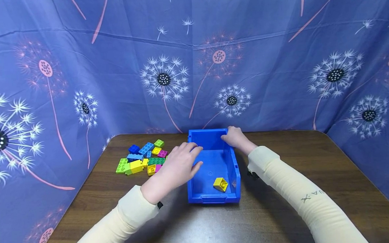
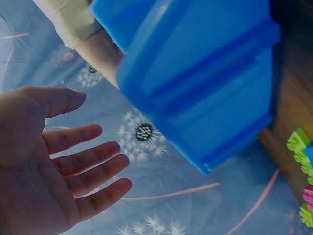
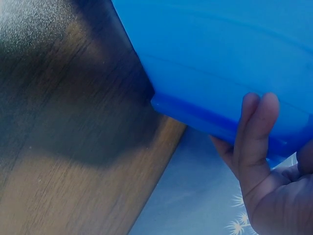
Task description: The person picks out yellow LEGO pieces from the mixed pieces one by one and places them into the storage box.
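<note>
A blue plastic storage bin (image 1: 209,168) stands on the table with a yellow toy brick (image 1: 220,184) near its front inside. My right hand (image 1: 235,137) grips the bin at its far right corner. In the right wrist view, fingers (image 3: 257,132) lie against the bin's blue wall (image 3: 220,63). My left hand (image 1: 180,161) hovers by the bin's left side, holding nothing. From the left wrist, that hand (image 2: 68,156) shows its fingers spread and apart from the bin (image 2: 210,73).
Left of the bin, several building bricks lie in a loose group, among them a green brick (image 1: 156,161), a yellow one (image 1: 136,166) and a blue one (image 1: 146,148). A dandelion-print cloth (image 1: 264,78) hangs behind the brown wooden table (image 1: 300,149).
</note>
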`<state>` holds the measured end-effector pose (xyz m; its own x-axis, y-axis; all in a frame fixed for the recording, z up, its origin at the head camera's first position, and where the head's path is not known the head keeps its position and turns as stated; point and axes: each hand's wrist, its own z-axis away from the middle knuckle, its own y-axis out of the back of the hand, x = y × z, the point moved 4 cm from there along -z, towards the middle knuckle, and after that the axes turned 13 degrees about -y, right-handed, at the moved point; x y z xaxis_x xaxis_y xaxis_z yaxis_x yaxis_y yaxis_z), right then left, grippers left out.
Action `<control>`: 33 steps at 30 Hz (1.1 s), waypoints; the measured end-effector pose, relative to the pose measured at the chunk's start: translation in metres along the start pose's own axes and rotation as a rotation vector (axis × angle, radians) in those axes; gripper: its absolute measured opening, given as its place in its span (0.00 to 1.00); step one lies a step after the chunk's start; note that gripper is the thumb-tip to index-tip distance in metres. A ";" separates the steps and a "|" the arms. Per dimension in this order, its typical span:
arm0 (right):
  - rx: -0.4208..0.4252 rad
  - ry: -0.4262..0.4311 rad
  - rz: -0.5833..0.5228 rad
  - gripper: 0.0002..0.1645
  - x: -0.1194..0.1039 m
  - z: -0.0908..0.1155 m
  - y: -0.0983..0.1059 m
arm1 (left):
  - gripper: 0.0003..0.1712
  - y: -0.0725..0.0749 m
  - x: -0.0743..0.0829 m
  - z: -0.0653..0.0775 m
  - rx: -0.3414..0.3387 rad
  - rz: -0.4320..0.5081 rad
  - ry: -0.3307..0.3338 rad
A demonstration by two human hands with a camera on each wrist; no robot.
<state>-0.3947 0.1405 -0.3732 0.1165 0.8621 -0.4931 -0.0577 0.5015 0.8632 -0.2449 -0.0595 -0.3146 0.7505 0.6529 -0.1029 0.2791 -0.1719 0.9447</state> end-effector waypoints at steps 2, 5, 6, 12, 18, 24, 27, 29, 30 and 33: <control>-0.007 -0.002 -0.004 0.26 0.000 0.000 0.000 | 0.27 -0.003 -0.004 0.002 -0.014 -0.003 0.018; -0.015 -0.008 -0.011 0.25 0.000 0.000 0.000 | 0.28 -0.005 -0.010 0.006 -0.022 0.000 0.051; -0.017 -0.008 -0.013 0.25 0.000 0.001 0.000 | 0.28 -0.006 -0.013 0.007 -0.019 0.003 0.062; -0.006 0.003 -0.006 0.24 -0.001 0.002 0.001 | 0.26 -0.010 -0.029 0.015 0.016 0.030 0.127; -0.006 -0.002 -0.009 0.26 -0.001 0.002 0.001 | 0.24 -0.015 -0.044 0.024 0.057 0.078 0.161; 0.012 0.000 -0.002 0.24 0.001 -0.002 -0.001 | 0.23 -0.016 -0.060 0.035 0.095 0.072 0.174; 0.011 -0.001 -0.005 0.23 0.001 -0.002 -0.002 | 0.23 -0.014 -0.066 0.040 0.095 0.069 0.195; 0.008 0.000 -0.016 0.21 0.001 0.000 -0.001 | 0.24 -0.012 -0.071 0.044 0.097 0.069 0.211; 0.008 0.001 -0.019 0.20 0.000 0.001 -0.001 | 0.24 -0.011 -0.073 0.046 0.096 0.069 0.221; 0.004 0.012 -0.030 0.19 0.000 0.002 0.000 | 0.25 -0.009 -0.081 0.053 0.098 0.061 0.246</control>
<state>-0.3926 0.1403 -0.3728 0.1059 0.8473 -0.5204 -0.0507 0.5273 0.8482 -0.2766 -0.1501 -0.3318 0.6032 0.7964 0.0435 0.3034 -0.2796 0.9109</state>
